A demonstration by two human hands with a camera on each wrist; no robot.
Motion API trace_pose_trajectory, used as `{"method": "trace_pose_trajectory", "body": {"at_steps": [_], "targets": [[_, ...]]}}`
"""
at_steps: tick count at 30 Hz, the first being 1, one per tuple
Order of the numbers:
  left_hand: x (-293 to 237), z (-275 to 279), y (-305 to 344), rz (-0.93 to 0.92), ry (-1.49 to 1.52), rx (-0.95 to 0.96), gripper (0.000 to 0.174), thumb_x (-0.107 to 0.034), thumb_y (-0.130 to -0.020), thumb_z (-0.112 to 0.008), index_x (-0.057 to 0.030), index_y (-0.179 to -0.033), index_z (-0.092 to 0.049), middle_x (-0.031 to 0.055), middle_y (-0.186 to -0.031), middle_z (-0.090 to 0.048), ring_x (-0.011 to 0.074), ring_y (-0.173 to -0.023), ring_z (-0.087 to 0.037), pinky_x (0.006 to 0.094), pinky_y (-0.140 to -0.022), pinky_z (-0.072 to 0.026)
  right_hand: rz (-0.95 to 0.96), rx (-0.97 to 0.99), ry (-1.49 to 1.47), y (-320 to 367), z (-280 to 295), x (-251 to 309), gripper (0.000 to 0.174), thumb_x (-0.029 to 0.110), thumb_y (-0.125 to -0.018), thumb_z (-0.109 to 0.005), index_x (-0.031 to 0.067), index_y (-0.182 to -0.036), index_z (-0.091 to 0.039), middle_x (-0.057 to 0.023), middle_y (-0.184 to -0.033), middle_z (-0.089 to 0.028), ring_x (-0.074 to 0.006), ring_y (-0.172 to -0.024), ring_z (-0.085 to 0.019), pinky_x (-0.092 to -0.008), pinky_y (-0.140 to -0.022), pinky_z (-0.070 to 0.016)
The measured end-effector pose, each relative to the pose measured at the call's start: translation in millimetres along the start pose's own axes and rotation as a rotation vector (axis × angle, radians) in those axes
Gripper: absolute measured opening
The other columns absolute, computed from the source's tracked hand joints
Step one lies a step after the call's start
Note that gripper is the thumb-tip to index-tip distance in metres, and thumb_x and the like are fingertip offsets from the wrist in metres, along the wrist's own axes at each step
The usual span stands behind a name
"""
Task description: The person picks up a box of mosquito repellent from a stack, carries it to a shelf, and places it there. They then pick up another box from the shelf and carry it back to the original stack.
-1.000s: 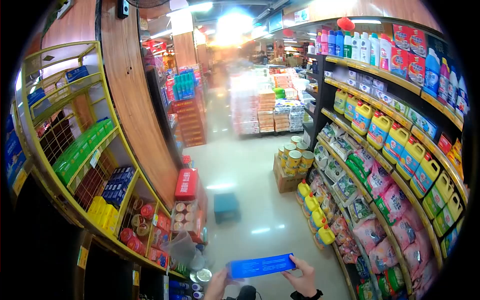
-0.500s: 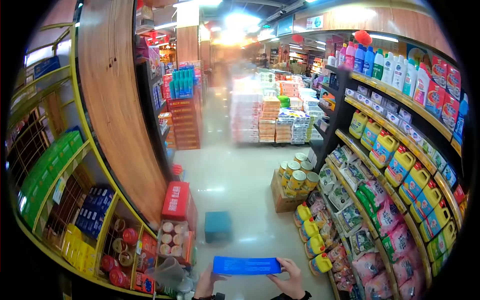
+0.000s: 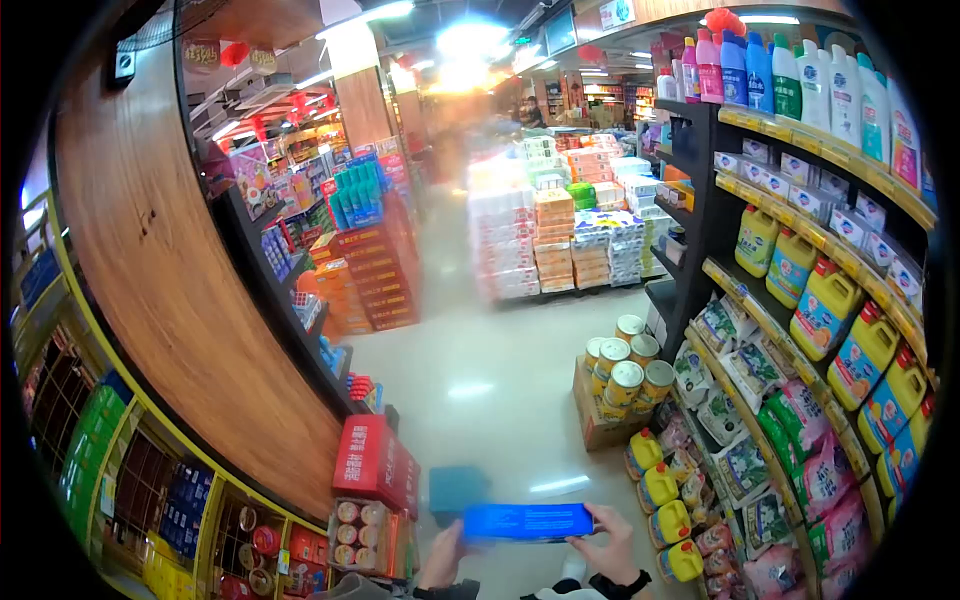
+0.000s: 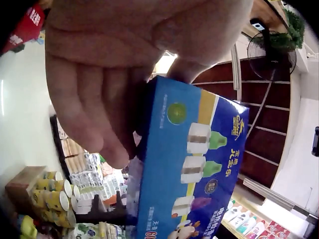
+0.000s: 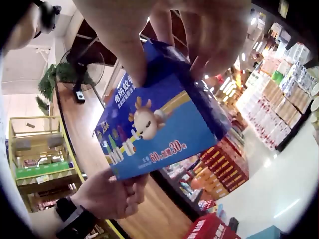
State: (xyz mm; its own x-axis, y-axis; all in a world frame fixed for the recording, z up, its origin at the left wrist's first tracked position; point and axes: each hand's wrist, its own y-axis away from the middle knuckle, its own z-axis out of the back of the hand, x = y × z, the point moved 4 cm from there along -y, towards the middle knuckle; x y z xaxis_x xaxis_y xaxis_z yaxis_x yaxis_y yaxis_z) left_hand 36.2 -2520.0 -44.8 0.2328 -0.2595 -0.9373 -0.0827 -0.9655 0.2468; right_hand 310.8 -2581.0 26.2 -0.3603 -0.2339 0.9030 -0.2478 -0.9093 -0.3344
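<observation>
A blue mosquito-repellent box [image 3: 528, 521] is held level in front of the body, between both hands. My left hand [image 3: 441, 558] grips its left end, and my right hand [image 3: 615, 550] pinches the right end between thumb and fingers. In the left wrist view the box [image 4: 189, 169] shows printed bottles with green tops, and the left hand [image 4: 114, 59] covers one end. From the right wrist, a cartoon deer shows on the box [image 5: 164, 137]; the right hand [image 5: 199, 30] holds its upper end and the left hand [image 5: 109, 196] its lower corner.
Shelves of detergent jugs [image 3: 825, 308] and bagged goods line the right. Cans [image 3: 625, 380] stand on a carton beside them. A red box [image 3: 375, 462] and a teal stool [image 3: 458, 492] are low on the left. Ahead, stacked packs [image 3: 555, 235] stand beyond the pale floor [image 3: 480, 350].
The head view has moved forward down the aisle: the left yellow shelf slides out of view and the right shelves loom larger. Both hands keep hold of the box throughout.
</observation>
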Motion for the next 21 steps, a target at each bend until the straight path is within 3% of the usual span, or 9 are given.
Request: {"method": "trace_pose_trajectory", "body": {"at_steps": [3, 4, 7, 12, 15, 21], "targets": [[-19, -40, -52, 0.157, -0.004, 0.229, 0.051, -0.044, -0.100, -0.042, -0.0022, -0.128, -0.052, 0.0156, -0.115, -0.064, 0.0248, -0.100, -0.064, 0.0392, -0.084, -0.0517, 0.099, 0.031, 0.067, -66, 30, 3, 0.058, 0.006, -0.067, -0.083, 0.0037, -0.120, -0.060, -0.0116, -0.106, -0.062, -0.0190, -0.089, -0.064, -0.0280, -0.069, -0.0539], [-14, -50, -71, 0.153, 0.042, 0.185, 0.053, -0.047, -0.100, -0.041, -0.0007, -0.119, -0.057, 0.0139, -0.103, -0.068, 0.0237, -0.090, -0.067, 0.0370, -0.082, -0.0521, 0.167, 0.038, 0.050, -83, 36, -14, 0.058, 0.006, -0.067, -0.083, 0.0031, -0.120, -0.060, -0.0113, -0.107, -0.060, -0.0193, -0.088, -0.063, -0.0284, -0.069, -0.0538], [-24, -80, -98, -0.030, 0.026, 0.076, 0.054, -0.046, -0.100, -0.040, 0.0020, -0.118, -0.057, 0.0165, -0.098, -0.068, 0.0248, -0.088, -0.067, 0.0360, -0.078, -0.0530, 0.111, 0.094, 0.062, -134, 46, -19, 0.058, 0.006, -0.067, -0.082, 0.0029, -0.120, -0.060, -0.0109, -0.107, -0.060, -0.0195, -0.088, -0.063, -0.0285, -0.069, -0.0535], [-27, -94, -145, 0.116, 0.067, 0.025, 0.056, -0.049, -0.100, -0.037, 0.0000, -0.116, -0.057, 0.0145, -0.097, -0.069, 0.0245, -0.085, -0.068, 0.0342, -0.076, -0.0532, 0.016, 0.181, -0.009, -190, 31, -58, 0.065, 0.004, -0.067, -0.081, 0.0059, -0.126, -0.056, -0.0110, -0.117, -0.056, -0.0202, -0.089, -0.063, -0.0284, -0.070, -0.0539], [-14, -92, -193, 0.104, 0.133, -0.013, 0.055, -0.049, -0.099, -0.038, -0.0006, -0.115, -0.058, 0.0142, -0.096, -0.069, 0.0235, -0.085, -0.068, 0.0328, -0.075, -0.0530, 0.030, 0.133, -0.020, -228, 21, -60, 0.048, 0.008, -0.072, -0.078, 0.0040, -0.116, -0.059, -0.0117, -0.105, -0.062, -0.0230, -0.094, -0.060, -0.0332, -0.083, -0.0487], [-19, -90, -297, 0.186, 0.121, -0.017, 0.046, -0.040, -0.100, -0.040, -0.0006, -0.115, -0.059, 0.0129, -0.101, -0.068, 0.0232, -0.087, -0.068, 0.0331, -0.075, -0.0533, 0.035, 0.175, -0.017, -319, -9, -110, 0.049, 0.005, -0.070, -0.079, 0.0031, -0.114, -0.058, -0.0109, -0.107, -0.060, -0.0233, -0.100, -0.058, -0.0334, -0.087, -0.0476]]}}
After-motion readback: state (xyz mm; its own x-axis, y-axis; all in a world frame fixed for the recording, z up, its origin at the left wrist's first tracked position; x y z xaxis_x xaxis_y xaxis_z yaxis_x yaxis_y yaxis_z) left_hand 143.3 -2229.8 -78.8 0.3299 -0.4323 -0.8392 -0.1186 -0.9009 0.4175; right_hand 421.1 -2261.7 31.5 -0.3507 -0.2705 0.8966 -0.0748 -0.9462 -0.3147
